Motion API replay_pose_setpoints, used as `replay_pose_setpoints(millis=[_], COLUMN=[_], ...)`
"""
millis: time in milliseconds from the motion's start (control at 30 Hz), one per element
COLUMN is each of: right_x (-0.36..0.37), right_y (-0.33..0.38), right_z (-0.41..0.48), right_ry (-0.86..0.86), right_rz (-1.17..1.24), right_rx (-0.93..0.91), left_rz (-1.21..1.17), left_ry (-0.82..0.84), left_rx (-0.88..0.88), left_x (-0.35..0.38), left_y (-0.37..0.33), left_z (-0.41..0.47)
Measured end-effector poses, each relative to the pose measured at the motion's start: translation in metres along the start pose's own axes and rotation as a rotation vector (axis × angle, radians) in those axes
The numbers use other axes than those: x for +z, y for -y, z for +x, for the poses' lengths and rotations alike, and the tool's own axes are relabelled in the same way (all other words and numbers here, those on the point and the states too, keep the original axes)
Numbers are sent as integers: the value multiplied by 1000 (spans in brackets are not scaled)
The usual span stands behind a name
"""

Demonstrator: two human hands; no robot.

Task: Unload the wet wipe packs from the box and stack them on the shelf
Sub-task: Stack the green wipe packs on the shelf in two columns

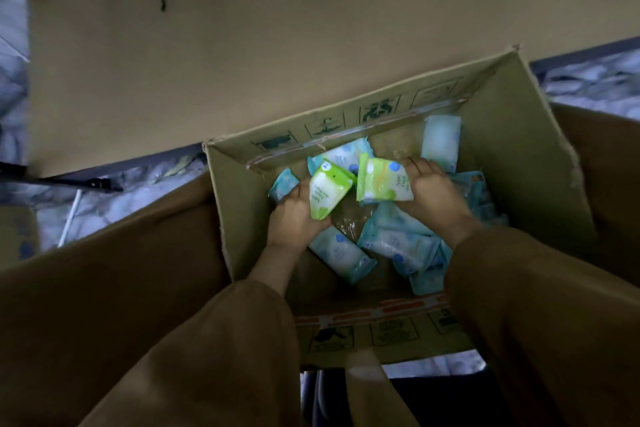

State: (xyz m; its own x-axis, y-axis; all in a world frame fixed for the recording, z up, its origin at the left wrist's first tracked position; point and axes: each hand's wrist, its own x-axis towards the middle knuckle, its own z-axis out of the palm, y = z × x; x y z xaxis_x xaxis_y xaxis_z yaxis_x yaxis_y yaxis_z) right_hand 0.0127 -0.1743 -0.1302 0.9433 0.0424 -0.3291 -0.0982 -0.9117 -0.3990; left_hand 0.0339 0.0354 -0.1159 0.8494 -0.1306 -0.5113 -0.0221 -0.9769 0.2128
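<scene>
Both my hands reach down into an open cardboard box (540, 163). My left hand (294, 215) grips a green and white wet wipe pack (329, 192), held tilted. My right hand (433, 196) grips a second green wet wipe pack (381, 180) beside it. Under and around them several light blue wipe packs (398, 244) lie loose on the box floor, one (441, 142) leaning in the far right corner. Brown sleeves cover both forearms.
A large brown cardboard panel (277, 45) fills the top of the view behind the box. A dark metal shelf rail (86, 180) runs at the left over a pale marbled floor (138, 184). The box's near flap (381, 336) shows printed handling symbols.
</scene>
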Motion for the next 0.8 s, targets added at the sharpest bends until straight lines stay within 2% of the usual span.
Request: replay_pose_setpoints(millis=[233, 367, 533, 800], right_x=[-71, -104, -160, -262], right_y=[26, 39, 64, 102], right_z=[-24, -35, -54, -74], right_ry=[-78, -411, -556, -841], right_rz=[-49, -113, -176, -152], right_rx=[35, -11, -98, -219], left_rz=[-50, -40, 8, -124], left_ry=[-176, -308, -444, -713], left_rx=[124, 195, 284, 505], left_x=[-68, -106, -160, -259], left_y=[-17, -24, -36, -56], left_z=[-31, -53, -77, -112])
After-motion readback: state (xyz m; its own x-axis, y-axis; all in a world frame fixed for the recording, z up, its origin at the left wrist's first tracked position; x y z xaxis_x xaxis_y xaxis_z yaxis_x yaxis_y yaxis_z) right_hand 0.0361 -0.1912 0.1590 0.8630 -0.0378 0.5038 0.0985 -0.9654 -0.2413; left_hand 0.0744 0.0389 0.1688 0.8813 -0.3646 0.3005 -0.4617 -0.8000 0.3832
